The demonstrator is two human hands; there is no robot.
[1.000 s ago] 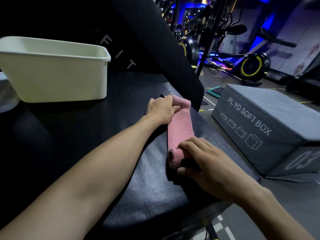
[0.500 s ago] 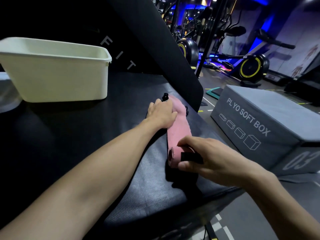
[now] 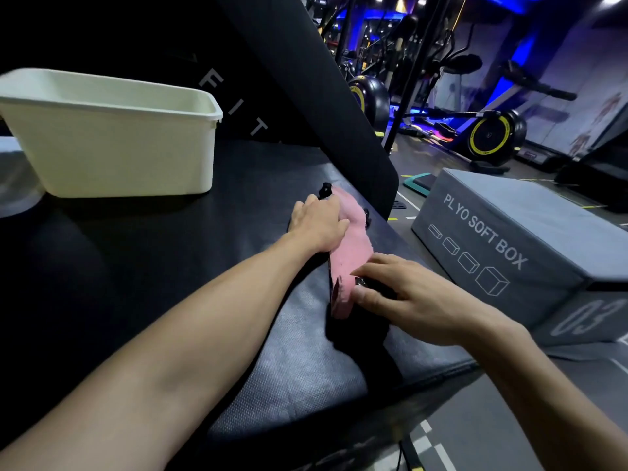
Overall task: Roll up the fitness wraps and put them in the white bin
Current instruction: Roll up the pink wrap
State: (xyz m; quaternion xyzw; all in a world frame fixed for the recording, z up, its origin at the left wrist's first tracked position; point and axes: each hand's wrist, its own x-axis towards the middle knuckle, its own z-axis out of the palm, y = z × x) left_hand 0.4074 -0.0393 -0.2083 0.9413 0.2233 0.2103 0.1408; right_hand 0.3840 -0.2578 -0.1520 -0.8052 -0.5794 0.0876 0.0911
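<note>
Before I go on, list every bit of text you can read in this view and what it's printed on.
"PL YO SOFT BOX": top face of the grey foam box.
"03": near side of the same box.
"F I T": white letters on the black panel behind the white bin; anything further is cut off.
Nothing readable on the pink wrap.

The fitness wrap (image 3: 351,246) is pink with black trim at its ends; the bin (image 3: 112,147) is off-white and the padded platform (image 3: 176,266) black with a fine woven texture. The plyo box (image 3: 530,232) is grey with white lettering and cube outlines. The exercise bike wheel (image 3: 489,134) is black with a yellow ring.
</note>
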